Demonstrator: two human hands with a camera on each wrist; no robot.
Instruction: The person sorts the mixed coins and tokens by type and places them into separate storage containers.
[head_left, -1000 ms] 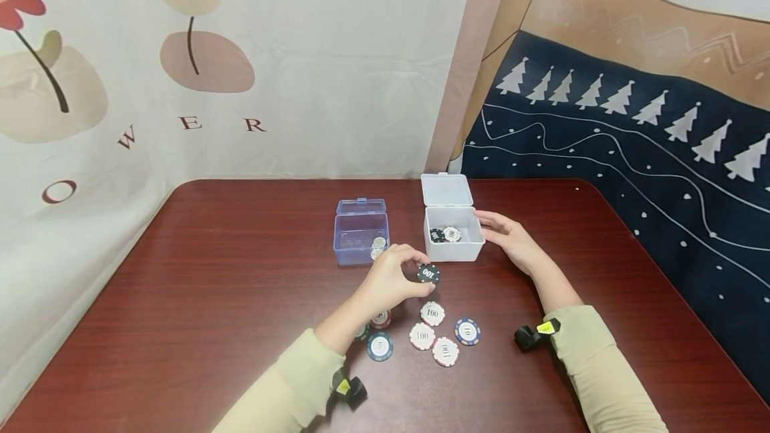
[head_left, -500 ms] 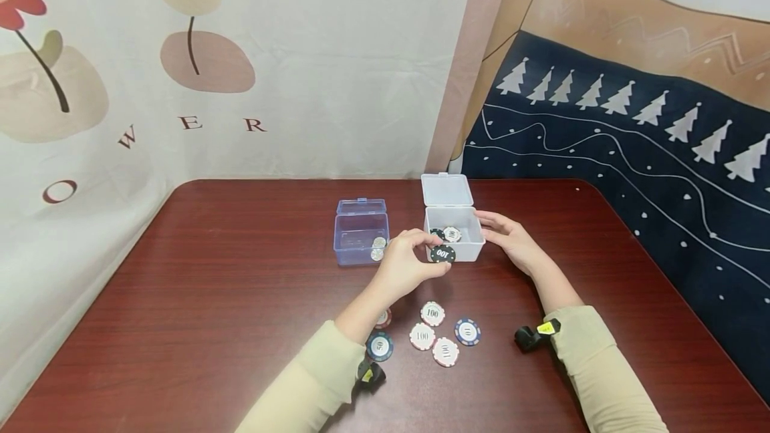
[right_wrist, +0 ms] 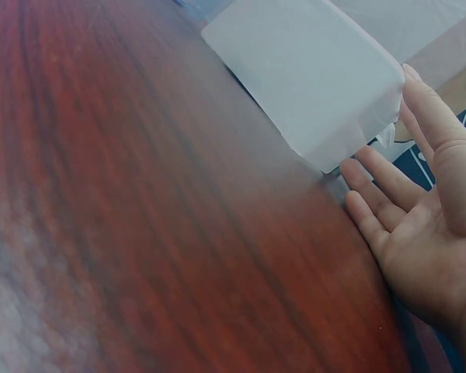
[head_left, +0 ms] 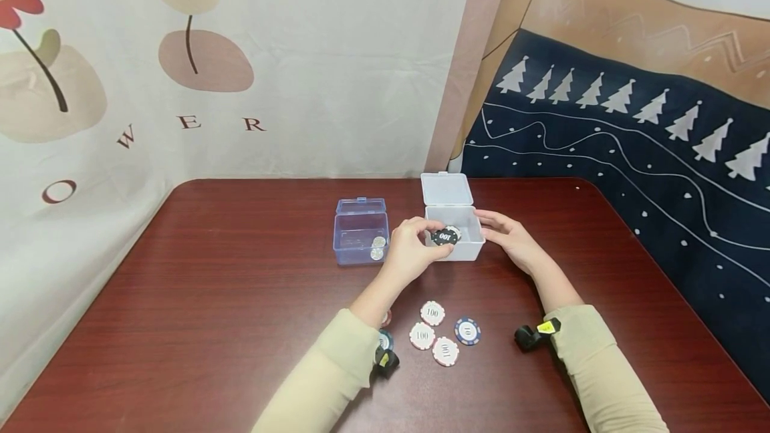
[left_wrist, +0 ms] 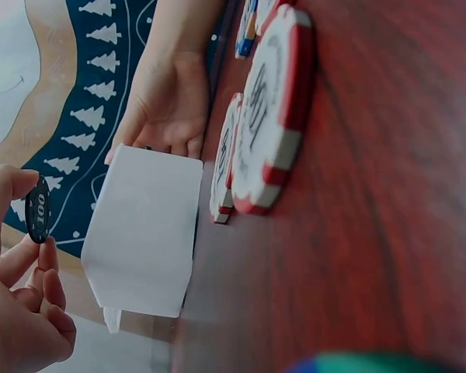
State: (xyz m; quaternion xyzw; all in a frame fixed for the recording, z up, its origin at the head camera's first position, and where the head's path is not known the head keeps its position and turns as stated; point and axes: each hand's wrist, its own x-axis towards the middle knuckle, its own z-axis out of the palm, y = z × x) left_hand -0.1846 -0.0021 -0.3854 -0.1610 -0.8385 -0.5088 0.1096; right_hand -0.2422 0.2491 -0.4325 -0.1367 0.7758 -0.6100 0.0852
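left hand (head_left: 412, 252) pinching black chip (left_wrist: 38, 210), edge-on

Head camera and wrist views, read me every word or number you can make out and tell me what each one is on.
"100": black chip pinched in the left hand, also legible in the left wrist view.
"100": three red-and-white chips on the table.
"O W E R": wall cloth.
Blue chip: number too small to read.
Chips in the blue box: unreadable.

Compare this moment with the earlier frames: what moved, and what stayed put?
The left hand carried the black 100 chip from above the loose chips up and away to over the white box, still pinching it. The right hand stayed against that box; the blue box didn't move.
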